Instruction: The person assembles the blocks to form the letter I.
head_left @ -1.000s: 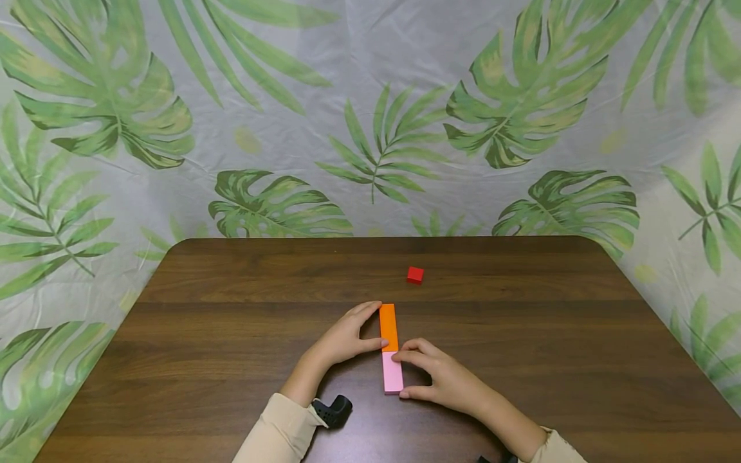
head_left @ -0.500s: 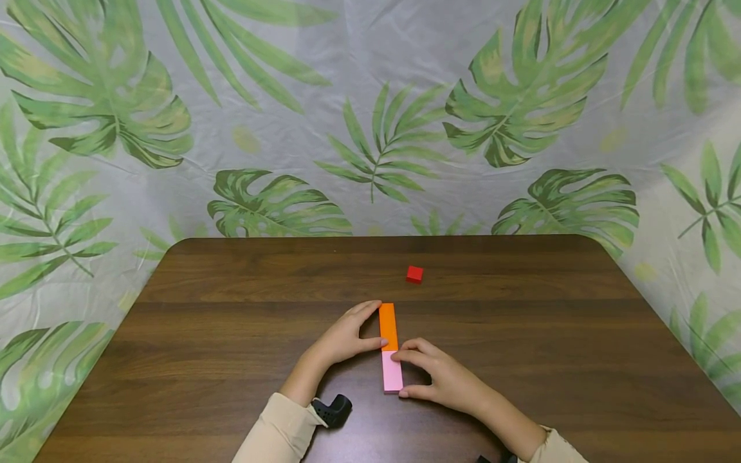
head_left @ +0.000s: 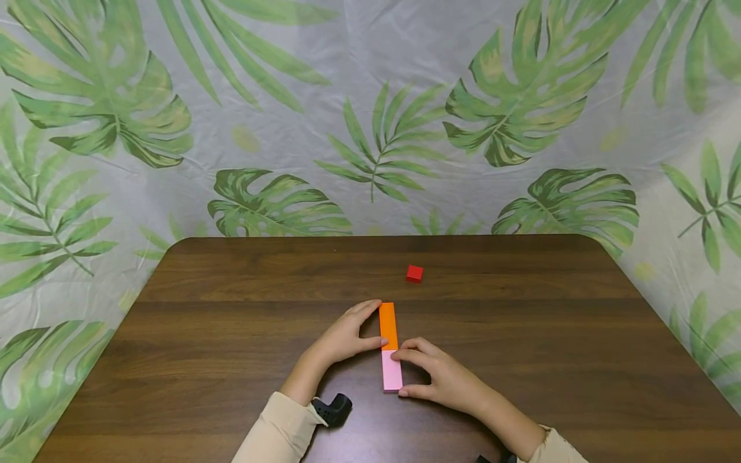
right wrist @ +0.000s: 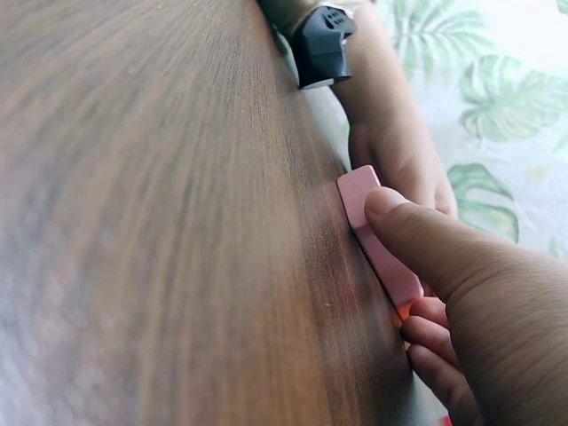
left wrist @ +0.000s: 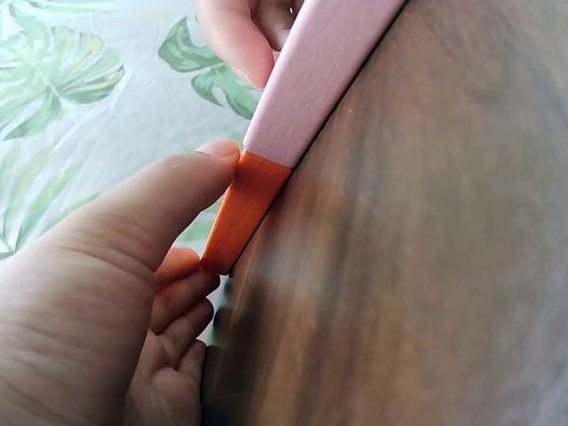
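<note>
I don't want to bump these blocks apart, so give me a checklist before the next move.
1. Orange block and pink block meet end to end: ok, no gap visible.
2. Left hand on the orange block: ok, thumb and fingers touch it.
3. Right hand on the pink block: ok, touching it.
4. Red block joined to the row: not ok, it lies apart.
5. Blocks fixed to each other: cannot tell.

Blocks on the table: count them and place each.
3: orange block at the left hand; pink block against orange's near end, at the right hand; red block farther back. Others may be hidden.
</note>
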Demonstrator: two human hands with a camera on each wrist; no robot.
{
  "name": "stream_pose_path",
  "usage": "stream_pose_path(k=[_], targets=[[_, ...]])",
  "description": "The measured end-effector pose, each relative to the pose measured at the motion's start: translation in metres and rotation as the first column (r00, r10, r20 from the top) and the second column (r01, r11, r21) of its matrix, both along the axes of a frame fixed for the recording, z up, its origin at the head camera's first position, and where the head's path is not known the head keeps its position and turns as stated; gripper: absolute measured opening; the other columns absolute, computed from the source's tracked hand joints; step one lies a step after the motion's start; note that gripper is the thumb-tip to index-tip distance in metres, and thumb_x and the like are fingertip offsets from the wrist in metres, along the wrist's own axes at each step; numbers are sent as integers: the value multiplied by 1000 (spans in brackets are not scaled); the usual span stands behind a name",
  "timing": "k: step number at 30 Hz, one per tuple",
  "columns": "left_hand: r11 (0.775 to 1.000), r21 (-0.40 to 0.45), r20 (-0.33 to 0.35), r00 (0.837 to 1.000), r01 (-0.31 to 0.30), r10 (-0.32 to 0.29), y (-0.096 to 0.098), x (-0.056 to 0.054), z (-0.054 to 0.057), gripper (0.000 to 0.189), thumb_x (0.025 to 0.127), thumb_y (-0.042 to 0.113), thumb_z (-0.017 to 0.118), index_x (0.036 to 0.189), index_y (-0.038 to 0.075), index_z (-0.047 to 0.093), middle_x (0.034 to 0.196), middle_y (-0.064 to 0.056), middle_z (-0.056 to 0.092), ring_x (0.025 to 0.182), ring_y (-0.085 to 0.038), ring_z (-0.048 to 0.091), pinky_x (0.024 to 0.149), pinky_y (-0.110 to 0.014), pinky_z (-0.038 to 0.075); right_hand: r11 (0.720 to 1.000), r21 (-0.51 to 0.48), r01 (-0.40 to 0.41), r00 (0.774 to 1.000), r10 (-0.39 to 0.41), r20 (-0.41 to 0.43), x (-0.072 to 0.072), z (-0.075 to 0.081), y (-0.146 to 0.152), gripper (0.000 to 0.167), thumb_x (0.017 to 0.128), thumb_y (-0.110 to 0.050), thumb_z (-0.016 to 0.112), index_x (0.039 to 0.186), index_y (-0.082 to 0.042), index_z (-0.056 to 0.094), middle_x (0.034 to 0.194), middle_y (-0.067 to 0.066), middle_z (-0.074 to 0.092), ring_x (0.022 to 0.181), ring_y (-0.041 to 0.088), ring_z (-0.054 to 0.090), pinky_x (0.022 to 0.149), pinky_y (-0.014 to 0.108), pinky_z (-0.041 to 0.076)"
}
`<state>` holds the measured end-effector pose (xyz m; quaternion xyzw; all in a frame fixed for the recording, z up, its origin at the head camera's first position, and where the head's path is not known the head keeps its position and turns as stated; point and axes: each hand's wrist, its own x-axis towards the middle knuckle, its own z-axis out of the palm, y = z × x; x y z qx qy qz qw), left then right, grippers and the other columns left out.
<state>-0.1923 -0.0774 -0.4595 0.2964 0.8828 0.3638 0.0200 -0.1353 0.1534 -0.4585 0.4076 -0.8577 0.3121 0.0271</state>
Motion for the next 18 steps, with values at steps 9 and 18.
stream_pose_path(k=[9,18], targets=[[1000,0,54,998,-22,22,-1,-1,0,73,80,39,65,138,6,35,140,-7,34,128,-22,30,102,-40,26,1000,-1,-2,1000,2,25,-1,2,0,51,78,-44,66,121,-18,54,117,-8,46,105,10,47,87,33,43],[997,49,46,997,-60,57,-2,0,-2,70,80,46,63,138,14,38,139,-4,36,127,-19,30,101,-42,27,998,-58,25,997,-21,74,-1,3,0,46,86,-36,59,125,-14,48,120,-5,47,104,10,48,88,32,42]])
